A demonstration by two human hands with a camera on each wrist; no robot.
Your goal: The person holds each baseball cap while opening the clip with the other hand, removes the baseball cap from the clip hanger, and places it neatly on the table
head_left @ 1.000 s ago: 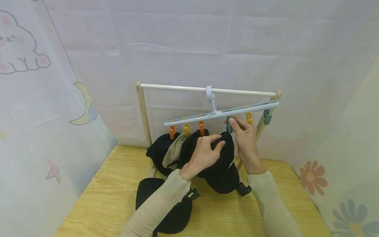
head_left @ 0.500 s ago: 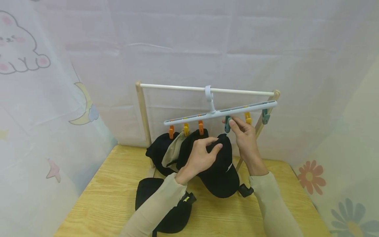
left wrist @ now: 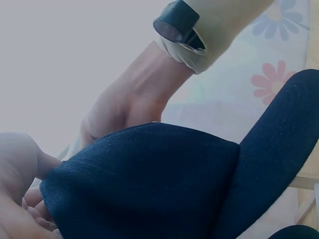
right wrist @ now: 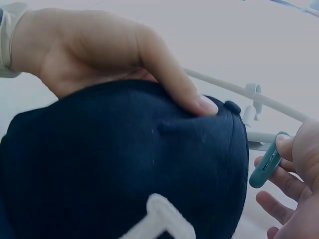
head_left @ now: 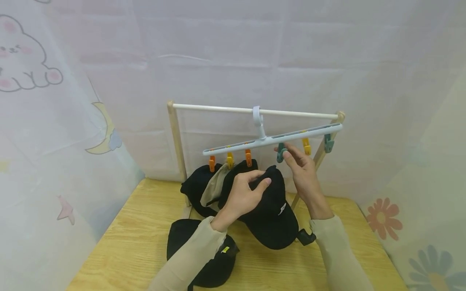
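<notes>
My left hand (head_left: 242,195) pinches the crown of a black baseball cap (head_left: 269,214), which has a white mark on its front and its brim pointing down. In the right wrist view, the left thumb presses on the cap's cloth (right wrist: 124,134). Thumb and fingers of my right hand (head_left: 305,174) pinch a green clothespin (head_left: 280,153) under the pale blue hanger (head_left: 262,141). A small gap separates this clothespin from the cap's top. Left of it, orange and yellow clothespins (head_left: 230,160) hold black and beige caps (head_left: 214,186). Behind the held cap, part of the right hand is hidden in the left wrist view.
The hanger hooks over a white rod (head_left: 214,108) on a wooden stand and tilts up to the right. Another yellow clothespin (head_left: 306,146) and green clothespin (head_left: 329,143) hang at its right. A black cap (head_left: 182,234) lies on the wooden table (head_left: 120,242), partly under the left sleeve.
My left hand has shifted slightly left and down with the cap, and its top has come away from the green clothespin. The right hand stays at that clothespin.
</notes>
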